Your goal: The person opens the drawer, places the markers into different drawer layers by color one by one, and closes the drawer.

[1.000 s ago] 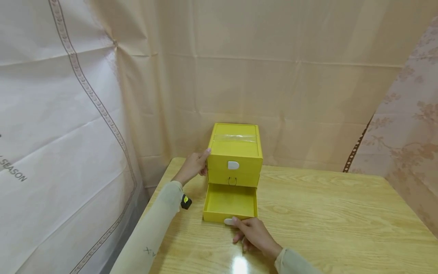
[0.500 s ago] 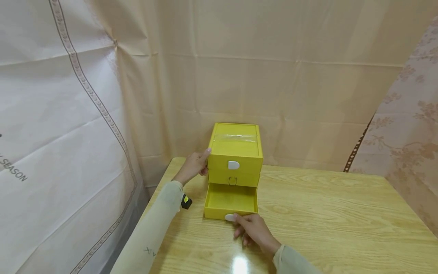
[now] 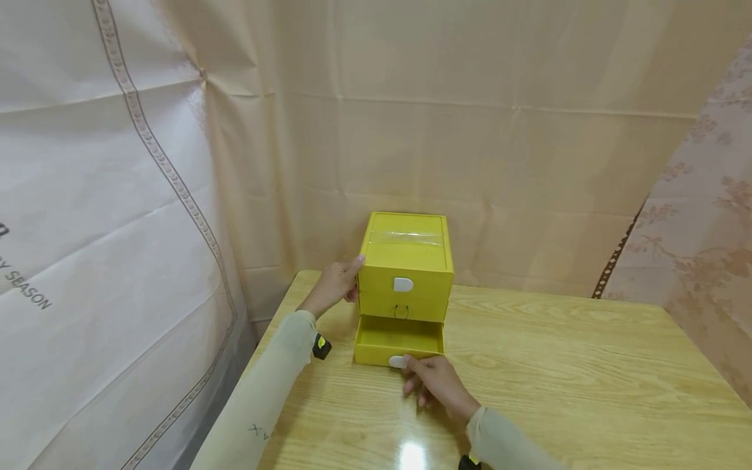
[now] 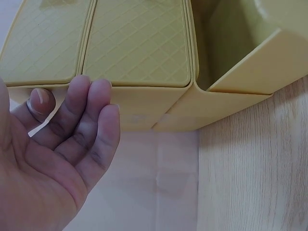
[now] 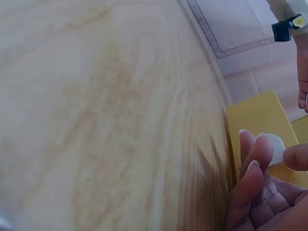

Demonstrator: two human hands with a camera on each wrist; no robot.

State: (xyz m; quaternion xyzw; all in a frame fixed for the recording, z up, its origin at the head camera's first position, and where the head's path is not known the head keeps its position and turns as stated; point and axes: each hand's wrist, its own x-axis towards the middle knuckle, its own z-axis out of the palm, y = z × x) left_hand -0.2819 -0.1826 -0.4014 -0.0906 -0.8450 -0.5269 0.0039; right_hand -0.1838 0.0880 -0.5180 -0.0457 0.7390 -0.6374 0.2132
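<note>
A yellow drawer cabinet (image 3: 405,258) stands on the wooden table, its bottom drawer (image 3: 373,356) pulled part way out. Inside that drawer, the visible floor is bare. My right hand (image 3: 439,385) pinches the white tab handle (image 5: 276,148) on the drawer front between thumb and fingers. At the cabinet's left side, my left hand (image 3: 336,284) rests its fingertips against the wall near the front edge. The left wrist view shows those fingers (image 4: 98,96) slightly bent and touching the lower edge of the patterned drawer fronts, not wrapped around anything.
Another white tab (image 3: 403,284) marks the upper drawer, and a thin dark loop (image 3: 401,312) is on the middle one. Clear tape (image 3: 405,237) crosses the cabinet top. Behind the table (image 3: 558,365) hangs a beige cloth (image 3: 470,143), with a pale sheet (image 3: 147,261) at left.
The bottom drawer has slid inward, towards the cabinet, with my right hand still on its tab. My left hand stays at the cabinet's side.
</note>
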